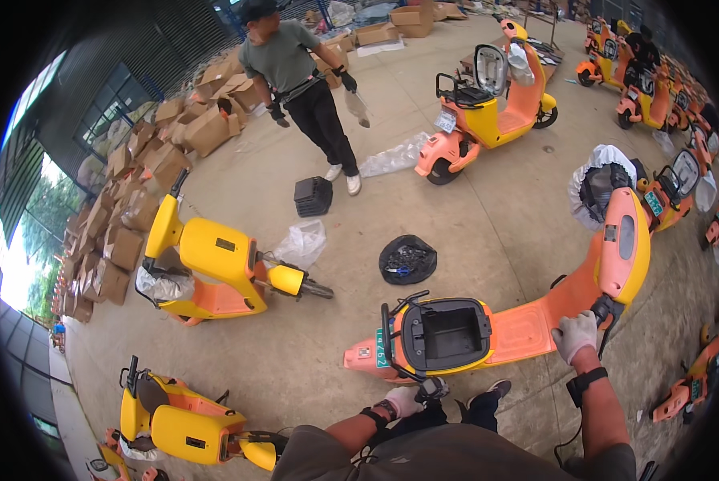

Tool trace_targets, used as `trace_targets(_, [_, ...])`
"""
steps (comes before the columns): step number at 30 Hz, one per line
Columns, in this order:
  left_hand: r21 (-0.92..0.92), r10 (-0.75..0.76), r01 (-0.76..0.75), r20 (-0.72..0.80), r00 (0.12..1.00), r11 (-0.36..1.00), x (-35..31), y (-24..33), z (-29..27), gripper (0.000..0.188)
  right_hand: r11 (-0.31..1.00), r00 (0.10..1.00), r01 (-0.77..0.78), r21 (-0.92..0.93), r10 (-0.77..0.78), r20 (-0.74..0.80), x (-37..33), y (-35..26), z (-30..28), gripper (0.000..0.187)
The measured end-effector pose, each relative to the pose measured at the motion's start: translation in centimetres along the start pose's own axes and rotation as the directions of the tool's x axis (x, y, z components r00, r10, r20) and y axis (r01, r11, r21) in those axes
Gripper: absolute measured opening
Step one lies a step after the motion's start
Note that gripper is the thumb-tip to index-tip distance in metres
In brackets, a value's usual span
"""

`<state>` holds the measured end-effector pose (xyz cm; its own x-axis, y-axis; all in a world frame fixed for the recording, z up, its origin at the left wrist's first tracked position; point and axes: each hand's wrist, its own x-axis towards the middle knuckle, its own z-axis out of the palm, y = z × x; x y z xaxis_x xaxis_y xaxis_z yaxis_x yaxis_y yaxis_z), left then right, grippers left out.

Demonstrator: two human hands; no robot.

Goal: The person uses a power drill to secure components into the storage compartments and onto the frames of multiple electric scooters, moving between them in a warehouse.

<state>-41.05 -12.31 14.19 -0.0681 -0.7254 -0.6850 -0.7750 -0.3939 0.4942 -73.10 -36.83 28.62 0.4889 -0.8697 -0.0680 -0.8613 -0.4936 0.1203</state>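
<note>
Before me stands an orange and yellow electric scooter (pixel 528 325), its open seat compartment (pixel 447 333) showing a dark inner bin. At its near handlebar, my right hand (pixel 576 335), in a pale glove, curls closed round the grip beside a black switch housing (pixel 608 309). My left hand (pixel 406 401), also gloved, is low by the scooter's rear side, close to a small black device (pixel 433 389); its fingers are largely hidden. A black rear rail (pixel 386 333) rises beside the compartment. Off the scooter's front hangs a white cover with a black mesh basket (pixel 604 192).
A black bag of small parts (pixel 407 259) lies beyond the scooter. Two yellow scooters (pixel 215 260) stand at left, another orange one (pixel 496 112) farther off. Cardboard boxes (pixel 123 248) pile along the wall. A person (pixel 299 72) in black gloves stands near black crates (pixel 313 196).
</note>
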Motion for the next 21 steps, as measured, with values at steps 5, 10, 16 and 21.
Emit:
trace_targets(5, [0.013, 0.005, -0.005, -0.006, 1.0, 1.0, 0.1, -0.6, 0.2, 0.045, 1.0, 1.0, 0.01, 0.0, -0.01, 0.008, 0.1, -0.4, -0.3, 0.022])
trace_targets(10, [0.017, -0.009, 0.009, -0.006, 1.0, 1.0, -0.2, -0.6, 0.3, 0.047, 1.0, 1.0, 0.008, -0.007, -0.008, 0.028, 0.0, -0.8, -0.5, 0.023])
trace_targets(16, [-0.078, 0.187, -0.193, -0.072, 0.98, 0.978, 0.9, 0.5, -0.6, 0.048, 1.0, 1.0, 0.009, 0.013, -0.009, -0.029, -0.7, 0.9, 0.5, 0.025])
trace_targets(21, [-0.404, -0.018, 0.025, 0.022, 1.0, 0.914, 1.6, 2.4, -6.3, 0.038, 0.994, 0.996, 0.072, -0.079, -0.067, 0.063, 0.8, 0.1, 1.4, 0.023])
